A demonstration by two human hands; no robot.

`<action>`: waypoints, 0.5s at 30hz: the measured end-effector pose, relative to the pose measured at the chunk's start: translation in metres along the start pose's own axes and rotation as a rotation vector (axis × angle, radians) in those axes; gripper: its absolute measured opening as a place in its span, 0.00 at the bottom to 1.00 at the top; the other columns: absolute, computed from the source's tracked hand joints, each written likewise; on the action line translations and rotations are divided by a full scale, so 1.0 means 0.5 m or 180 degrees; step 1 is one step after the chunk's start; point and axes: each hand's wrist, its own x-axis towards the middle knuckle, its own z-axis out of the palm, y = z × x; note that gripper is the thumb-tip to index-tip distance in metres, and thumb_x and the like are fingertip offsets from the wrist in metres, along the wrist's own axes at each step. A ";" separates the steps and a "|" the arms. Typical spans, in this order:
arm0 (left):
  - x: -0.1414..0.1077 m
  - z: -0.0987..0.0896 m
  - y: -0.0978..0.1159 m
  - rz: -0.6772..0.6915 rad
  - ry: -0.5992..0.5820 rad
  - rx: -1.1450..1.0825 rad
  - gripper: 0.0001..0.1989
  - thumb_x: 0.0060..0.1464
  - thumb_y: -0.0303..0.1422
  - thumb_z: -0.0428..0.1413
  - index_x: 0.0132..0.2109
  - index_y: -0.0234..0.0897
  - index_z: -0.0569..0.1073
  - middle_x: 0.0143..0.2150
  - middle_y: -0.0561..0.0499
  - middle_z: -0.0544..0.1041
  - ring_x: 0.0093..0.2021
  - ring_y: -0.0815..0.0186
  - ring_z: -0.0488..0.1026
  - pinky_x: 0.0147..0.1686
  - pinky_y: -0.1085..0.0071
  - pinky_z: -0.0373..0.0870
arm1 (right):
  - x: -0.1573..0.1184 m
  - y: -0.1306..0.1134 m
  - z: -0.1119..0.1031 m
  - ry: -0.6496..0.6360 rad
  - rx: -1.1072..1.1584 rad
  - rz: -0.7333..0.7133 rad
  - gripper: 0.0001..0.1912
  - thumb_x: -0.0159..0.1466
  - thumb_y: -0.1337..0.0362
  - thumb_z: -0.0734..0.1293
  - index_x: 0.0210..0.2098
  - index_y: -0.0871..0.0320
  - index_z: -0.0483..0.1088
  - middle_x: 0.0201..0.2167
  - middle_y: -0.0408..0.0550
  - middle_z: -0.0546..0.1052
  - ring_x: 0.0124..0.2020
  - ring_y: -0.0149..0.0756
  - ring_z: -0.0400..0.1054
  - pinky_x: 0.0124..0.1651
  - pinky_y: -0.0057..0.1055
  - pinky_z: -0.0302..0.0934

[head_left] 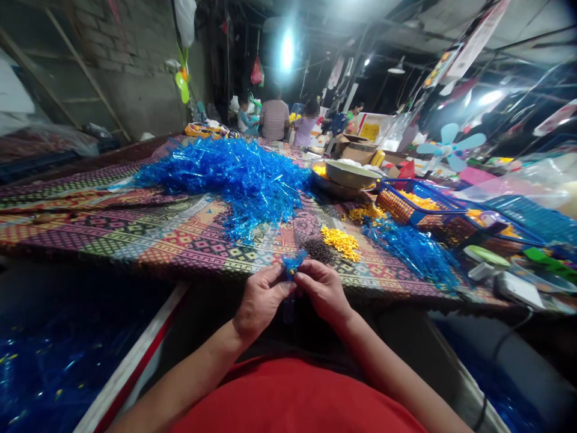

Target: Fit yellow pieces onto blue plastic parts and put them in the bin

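Note:
Both of my hands meet at the table's near edge around a clear blue plastic piece (293, 261) with a flared top. My left hand (264, 296) pinches it from the left. From the right, the fingertips of my right hand (323, 287) press at a small yellow bit (293, 272) on the piece. Part of the blue piece hangs below the fingers. Just beyond lie a small heap of dark beads (318, 250) and a heap of yellow plastic parts (341, 242). A large pile of blue plastic pieces (225, 174) spreads across the table behind.
Patterned cloth covers the table (180, 231). To the right are a smaller blue pile (410, 249), stacked metal bowls (351, 174), a blue basket (396, 204) and a light-blue fan (451, 147). Bins of blue pieces (58, 367) flank me below. Several people (274, 117) sit at the back.

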 end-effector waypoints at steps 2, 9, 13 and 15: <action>0.001 -0.001 0.001 0.0027 -0.0039 0.0058 0.10 0.47 0.29 0.58 0.39 0.38 0.78 0.39 0.50 0.77 0.42 0.61 0.71 0.46 0.69 0.65 | -0.001 0.002 0.001 0.0076 -0.0054 -0.0030 0.09 0.53 0.58 0.71 0.28 0.57 0.70 0.21 0.40 0.68 0.19 0.26 0.58 0.22 0.25 0.55; -0.012 -0.001 -0.031 -0.0528 -0.0175 -0.0452 0.17 0.53 0.37 0.53 0.49 0.35 0.73 0.27 0.49 0.76 0.27 0.67 0.71 0.28 0.73 0.69 | 0.005 -0.002 0.017 0.0368 -0.0032 -0.0200 0.09 0.52 0.60 0.72 0.28 0.57 0.69 0.21 0.39 0.68 0.18 0.26 0.59 0.19 0.24 0.56; -0.010 0.000 -0.046 -0.0950 -0.0282 -0.1318 0.23 0.53 0.37 0.54 0.55 0.33 0.66 0.22 0.53 0.72 0.17 0.72 0.67 0.16 0.78 0.63 | 0.001 0.009 0.027 0.0038 0.0186 0.0248 0.11 0.55 0.56 0.69 0.30 0.57 0.66 0.16 0.37 0.67 0.11 0.26 0.58 0.12 0.23 0.53; -0.005 -0.001 -0.048 -0.1028 -0.0223 -0.1610 0.28 0.52 0.35 0.55 0.59 0.37 0.61 0.23 0.54 0.72 0.16 0.71 0.68 0.14 0.78 0.62 | -0.003 0.013 0.032 -0.0208 0.0390 0.0395 0.12 0.57 0.56 0.67 0.30 0.58 0.65 0.13 0.36 0.66 0.09 0.26 0.58 0.11 0.22 0.53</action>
